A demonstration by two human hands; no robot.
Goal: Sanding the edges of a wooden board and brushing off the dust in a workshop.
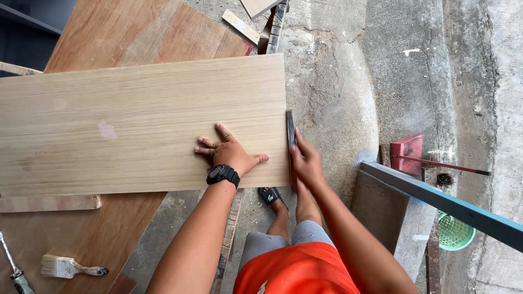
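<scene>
Hands point(231, 153) at panel point(136, 125) edge, likely filing.

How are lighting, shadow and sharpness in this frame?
Head view: soft even daylight, no glare; only a faint shadow under the board at its near edge. Left hand on the board and right hand on the dark tool are sharp; the brush too. Mild wide-angle bending at the edges.

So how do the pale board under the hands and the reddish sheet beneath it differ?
The pale board is light tan with fine straight grain; the reddish sheet is darker brown-red. The pale board lies on top, pressed by the left hand, with the right hand at its end; the reddish sheet lies underneath, untouched, with a paintbrush on it. Both are flat wooden panels.
</scene>
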